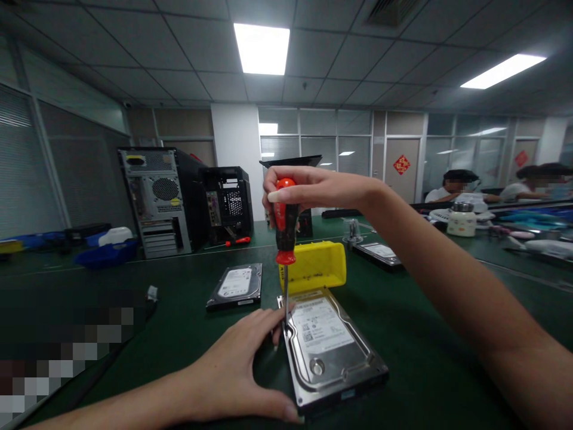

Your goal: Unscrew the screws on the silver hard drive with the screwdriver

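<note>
A silver hard drive (329, 352) with a white label lies flat on the green table in front of me. My right hand (293, 194) is closed around the red-and-black handle of a screwdriver (285, 224), held upright. The shaft points straight down, its tip at the drive's left edge. Along that same edge, my left hand (242, 364) steadies the drive, thumb by the near corner and fingers reaching near the shaft. The fingertips partly hide the spot where the tip meets the drive. Just behind the drive, a yellow plastic bin (317, 266) rests on its side.
A second hard drive (237, 283) lies to the left, another (380, 254) at the back right. Two computer cases (156, 197) stand behind, with a red-handled screwdriver (238, 241) nearby. A blue tray (107, 254) sits far left. People (452, 186) sit across at the right.
</note>
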A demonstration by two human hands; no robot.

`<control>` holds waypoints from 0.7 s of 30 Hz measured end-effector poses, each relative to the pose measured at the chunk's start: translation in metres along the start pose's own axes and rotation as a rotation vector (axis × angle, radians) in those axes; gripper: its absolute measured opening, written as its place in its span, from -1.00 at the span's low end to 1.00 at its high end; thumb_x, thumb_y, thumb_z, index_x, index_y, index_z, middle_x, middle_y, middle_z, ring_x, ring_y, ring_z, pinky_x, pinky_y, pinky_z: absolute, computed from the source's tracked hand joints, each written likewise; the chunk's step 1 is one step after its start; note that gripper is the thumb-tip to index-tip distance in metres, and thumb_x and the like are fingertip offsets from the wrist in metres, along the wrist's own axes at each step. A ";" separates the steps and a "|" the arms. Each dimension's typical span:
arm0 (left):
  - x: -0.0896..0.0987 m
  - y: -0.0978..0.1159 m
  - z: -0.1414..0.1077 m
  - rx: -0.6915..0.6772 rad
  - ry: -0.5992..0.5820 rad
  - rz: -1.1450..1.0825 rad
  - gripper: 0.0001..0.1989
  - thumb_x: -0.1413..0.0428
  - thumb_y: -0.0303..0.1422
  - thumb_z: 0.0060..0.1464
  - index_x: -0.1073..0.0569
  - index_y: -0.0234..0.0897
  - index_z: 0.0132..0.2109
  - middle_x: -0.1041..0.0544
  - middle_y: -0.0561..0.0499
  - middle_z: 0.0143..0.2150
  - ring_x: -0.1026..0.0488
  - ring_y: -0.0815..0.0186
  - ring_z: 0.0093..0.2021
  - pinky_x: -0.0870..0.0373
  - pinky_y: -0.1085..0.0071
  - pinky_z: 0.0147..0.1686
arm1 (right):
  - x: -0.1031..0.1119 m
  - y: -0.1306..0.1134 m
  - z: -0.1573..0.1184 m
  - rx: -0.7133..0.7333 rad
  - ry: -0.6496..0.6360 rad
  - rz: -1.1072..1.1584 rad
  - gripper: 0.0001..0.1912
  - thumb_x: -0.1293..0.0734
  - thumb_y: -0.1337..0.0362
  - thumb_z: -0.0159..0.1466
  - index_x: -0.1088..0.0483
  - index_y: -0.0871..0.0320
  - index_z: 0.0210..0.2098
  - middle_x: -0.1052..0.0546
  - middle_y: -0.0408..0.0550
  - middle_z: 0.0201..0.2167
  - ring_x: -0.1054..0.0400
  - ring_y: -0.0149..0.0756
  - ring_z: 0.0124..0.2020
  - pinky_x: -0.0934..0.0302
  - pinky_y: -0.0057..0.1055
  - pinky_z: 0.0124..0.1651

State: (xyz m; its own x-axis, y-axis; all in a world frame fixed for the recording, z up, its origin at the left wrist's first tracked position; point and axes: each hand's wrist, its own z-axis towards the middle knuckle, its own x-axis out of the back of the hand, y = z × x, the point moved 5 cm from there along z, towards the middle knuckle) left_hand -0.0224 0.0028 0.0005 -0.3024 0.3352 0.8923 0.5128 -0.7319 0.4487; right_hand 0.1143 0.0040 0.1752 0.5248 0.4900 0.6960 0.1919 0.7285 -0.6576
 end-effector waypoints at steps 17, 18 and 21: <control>0.002 0.002 -0.003 0.000 0.048 -0.048 0.10 -0.28 0.12 -0.31 -0.07 -0.20 0.32 -0.33 -0.14 0.18 -0.28 -0.06 0.11 -0.20 0.02 0.14 | -0.008 -0.006 0.000 -0.003 -0.083 0.094 -0.67 -0.14 0.39 0.27 -0.01 0.20 0.02 -0.37 -0.01 -0.19 -0.35 -0.41 -0.11 -0.32 -0.43 -0.09; 0.002 0.001 -0.003 0.000 0.047 -0.047 0.10 -0.28 0.13 -0.31 -0.06 -0.20 0.32 -0.33 -0.14 0.18 -0.28 -0.06 0.11 -0.21 0.03 0.13 | -0.008 -0.006 -0.001 -0.006 -0.079 0.091 -0.66 -0.14 0.39 0.27 0.00 0.19 0.03 -0.37 -0.01 -0.19 -0.36 -0.41 -0.10 -0.32 -0.42 -0.08; 0.002 0.001 -0.003 -0.009 0.018 -0.037 0.09 -0.27 0.12 -0.29 -0.04 -0.17 0.33 -0.33 -0.14 0.17 -0.29 -0.03 0.09 -0.21 0.03 0.13 | -0.007 -0.004 0.000 -0.014 -0.063 0.077 -0.66 -0.14 0.38 0.28 0.00 0.18 0.03 -0.37 -0.02 -0.18 -0.36 -0.43 -0.13 -0.32 -0.45 -0.11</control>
State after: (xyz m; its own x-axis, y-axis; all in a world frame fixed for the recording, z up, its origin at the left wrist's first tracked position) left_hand -0.0251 0.0007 0.0031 -0.3355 0.3513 0.8741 0.4935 -0.7248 0.4807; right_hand 0.1097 -0.0026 0.1726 0.4852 0.5740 0.6596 0.1645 0.6810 -0.7136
